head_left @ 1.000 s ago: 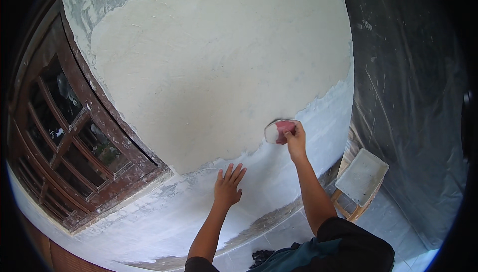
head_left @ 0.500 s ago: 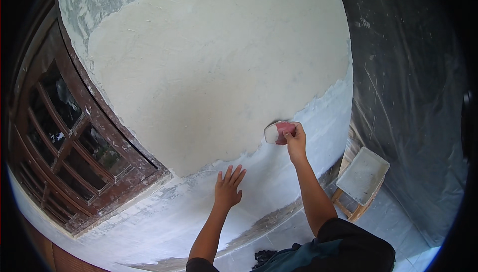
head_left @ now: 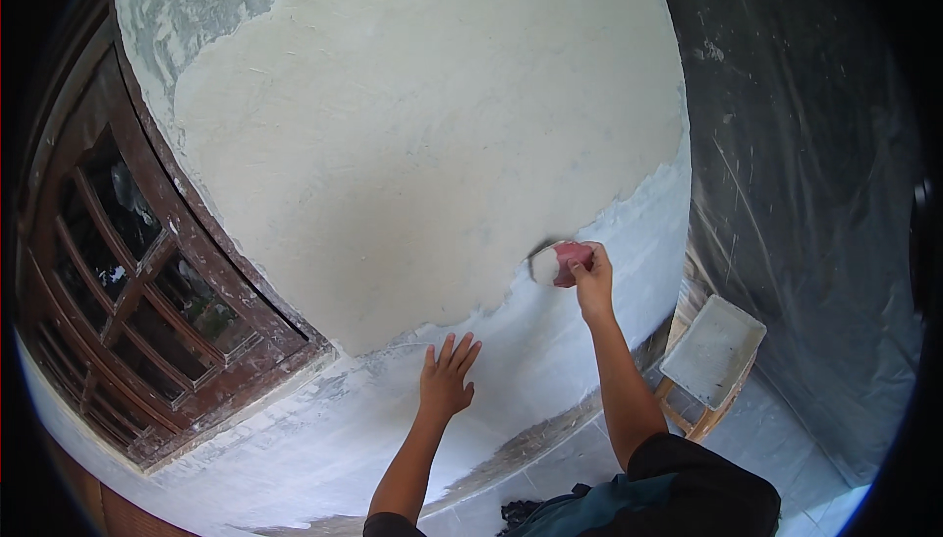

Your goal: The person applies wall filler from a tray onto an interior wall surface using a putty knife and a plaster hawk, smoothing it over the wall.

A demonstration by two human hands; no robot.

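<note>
Right hand (head_left: 593, 280): grip clamped on flat red scraper (head_left: 570, 262) smeared pale, at lower edge of beige coat (head_left: 422, 173) on wall (head_left: 530, 370). Left hand (head_left: 448, 380) between seven and eight o'clock of scraper: grip apart, fingers spread, back of hand showing. Tray (head_left: 714, 350) on wooden stool (head_left: 709, 423) at four o'clock of scraper; brown window (head_left: 147, 274) at nine.

Red-and-whitish scraper (head_left: 563, 264), cream-and-white wall (head_left: 432, 164)

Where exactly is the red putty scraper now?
In the head view, the red putty scraper is right of centre, held in the right hand at the ragged lower edge of the beige wall coating, up and right of the left hand.
</note>
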